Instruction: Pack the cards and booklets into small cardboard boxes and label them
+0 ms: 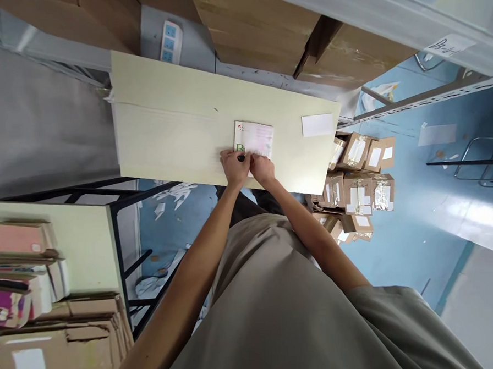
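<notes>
A thin booklet [239,135] with a green letter on its cover lies flat on the cream tabletop [177,133]. Over most of it is a pale pinkish sheet [258,138] with faint print. My left hand [234,167] is closed at the booklet's near left corner, and a small dark object [241,158] shows at its fingers; its kind is unclear. Right beside it, my right hand [263,168] is curled closed over the near edge of the sheet. Whatever its fingers hold is hidden.
A white paper slip [318,125] lies at the table's right. Large cardboard boxes [259,29] and a power strip [171,42] stand behind. Taped cartons [358,195] are stacked on the floor at right. Books [15,238] and flattened cardboard [57,348] occupy a lower-left table.
</notes>
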The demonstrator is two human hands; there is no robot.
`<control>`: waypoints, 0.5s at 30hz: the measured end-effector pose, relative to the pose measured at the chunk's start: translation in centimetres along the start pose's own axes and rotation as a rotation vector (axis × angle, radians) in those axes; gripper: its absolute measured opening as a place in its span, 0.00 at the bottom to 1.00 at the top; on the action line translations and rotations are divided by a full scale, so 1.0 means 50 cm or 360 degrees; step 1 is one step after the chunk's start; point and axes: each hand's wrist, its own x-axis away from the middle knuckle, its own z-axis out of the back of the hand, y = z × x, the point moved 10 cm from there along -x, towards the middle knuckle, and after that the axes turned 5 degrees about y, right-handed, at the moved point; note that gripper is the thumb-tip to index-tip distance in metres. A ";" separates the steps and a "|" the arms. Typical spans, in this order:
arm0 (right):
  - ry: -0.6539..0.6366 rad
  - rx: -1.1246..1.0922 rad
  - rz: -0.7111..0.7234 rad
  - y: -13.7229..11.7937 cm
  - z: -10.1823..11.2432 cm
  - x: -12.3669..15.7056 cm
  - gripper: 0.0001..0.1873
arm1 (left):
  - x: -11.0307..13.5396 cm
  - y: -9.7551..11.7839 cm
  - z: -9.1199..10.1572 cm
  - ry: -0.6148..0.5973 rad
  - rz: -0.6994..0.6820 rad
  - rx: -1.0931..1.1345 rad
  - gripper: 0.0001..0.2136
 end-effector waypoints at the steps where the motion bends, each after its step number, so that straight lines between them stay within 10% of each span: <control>1: -0.0011 0.0024 0.0000 0.004 0.001 0.000 0.11 | -0.001 -0.002 -0.005 -0.0010 0.0013 -0.0027 0.06; 5: -0.0050 0.0008 0.0068 0.027 0.031 0.003 0.08 | -0.007 -0.010 -0.014 -0.0024 0.0030 -0.0038 0.03; 11: 0.0423 -0.0248 -0.0155 0.131 0.169 -0.038 0.15 | -0.017 -0.027 -0.011 0.0026 0.0029 0.0021 0.05; 15: 0.0326 -0.0447 -0.0343 0.154 0.154 -0.092 0.13 | -0.019 -0.031 -0.010 0.0048 0.0031 0.0051 0.05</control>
